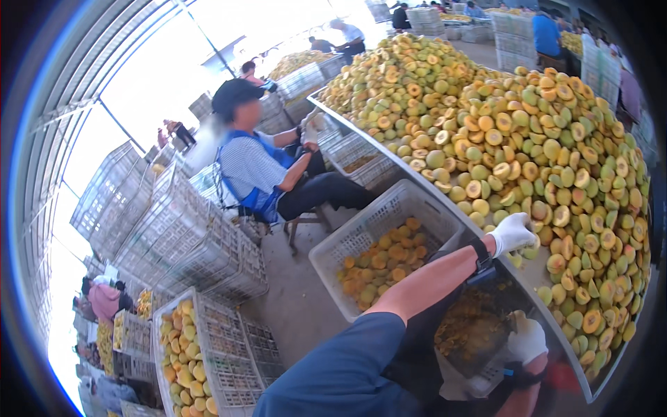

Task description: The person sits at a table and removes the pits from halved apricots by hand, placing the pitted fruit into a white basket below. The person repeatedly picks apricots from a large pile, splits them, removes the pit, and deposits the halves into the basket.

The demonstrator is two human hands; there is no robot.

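A large heap of halved yellow peaches (500, 132) covers the metal-edged table (410, 174). At its near edge, my left hand (513, 234), in a white glove with a dark watch (481, 254) on the wrist, bends its fingers against the fruit. Whether a peach half is within those fingers is hidden. Lower down, beside the table edge, my right hand (528, 340) wears a white glove and is curled above a crate (486, 382) of brownish scraps. Something small and tan shows at its fingers, too blurred to name.
A grey plastic crate (326, 260) with peach halves stands left of my forearm. A co-worker (253, 163) in a blue apron sits beyond it at the table. Crate stacks (187, 229) and a peach-filled crate (161, 347) stand at the left. Other people work farther off.
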